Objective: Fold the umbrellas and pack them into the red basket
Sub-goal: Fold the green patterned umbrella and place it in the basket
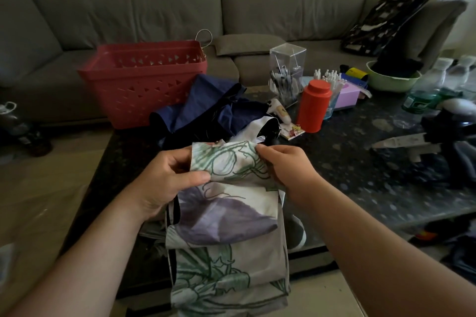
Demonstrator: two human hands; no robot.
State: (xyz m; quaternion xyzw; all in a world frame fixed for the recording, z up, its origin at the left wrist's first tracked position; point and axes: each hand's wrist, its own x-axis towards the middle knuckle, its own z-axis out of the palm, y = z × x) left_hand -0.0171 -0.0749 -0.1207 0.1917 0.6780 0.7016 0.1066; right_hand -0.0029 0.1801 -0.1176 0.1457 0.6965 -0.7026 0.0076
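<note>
Floral umbrella (226, 226): its canopy is hanging in loose folds off the near edge of the table (360, 188), long axis running from the hands down toward the viewer; the top edge is pointing away, toward the sofa (154, 13).
Left hand (164, 180): fingers are curling round the top left edge of the floral cloth, thumb pressing on its front.
Right hand (286, 165): fingers are pinching the top right edge of the same cloth.
Navy umbrella (206, 108): it is lying crumpled and unfolded on the table, between the floral one and the basket (144, 82); its axis cannot be told.
Umbrella count: two are showing for certain, one floral and one navy; a white and black cloth (260, 128) is lying just beside the navy one, and what it belongs to cannot be told.
Basket: one, red, standing upright at the far left corner of the table, opening facing up; its inside is mostly hidden by the near wall, so its contents cannot be told.
Red canister (313, 105): one, standing upright to the right of the navy umbrella.
Clear holder (286, 72): one, standing behind the canister and holding several pens.
Green bowl (391, 80): one, at the far right, holding something dark.
</note>
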